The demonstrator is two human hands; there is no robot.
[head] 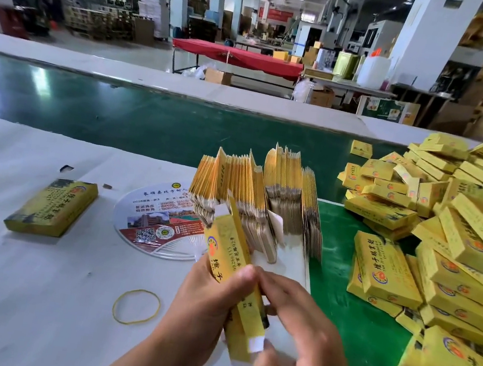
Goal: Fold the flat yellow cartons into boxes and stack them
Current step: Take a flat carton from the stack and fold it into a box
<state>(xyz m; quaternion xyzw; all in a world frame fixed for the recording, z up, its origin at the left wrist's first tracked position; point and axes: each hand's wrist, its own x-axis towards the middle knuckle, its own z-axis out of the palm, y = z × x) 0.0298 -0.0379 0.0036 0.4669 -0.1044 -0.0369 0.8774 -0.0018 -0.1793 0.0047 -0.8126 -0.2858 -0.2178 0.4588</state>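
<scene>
Nearest the camera, at about 6 o'clock, two bare hands work on one yellow carton held up off the surface. The left hand wraps around the carton's left side, thumb laid across its printed face, so its grip is closed on the carton. The right hand meets it from the 4 o'clock side, fingertips pinching the carton's edge near the thumb, with a lower finger touching a small white tab at the carton's near end; its grip is also closed on the carton. The carton tilts away from the viewer, its far end pointing toward 12 o'clock. Just beyond it, at the centre, a fanned bundle of flat cartons stands on edge. Beside the bundle at 9 o'clock lies a round printed hand fan, partly under the bundle. Further toward 9 o'clock one folded box lies flat on the white surface. A yellow rubber band lies on that surface at 7 o'clock, near the left wrist. At 3 o'clock a loose heap of folded boxes covers a green mat. A green conveyor belt runs across at 11 o'clock, with a blurred factory hall behind it.
</scene>
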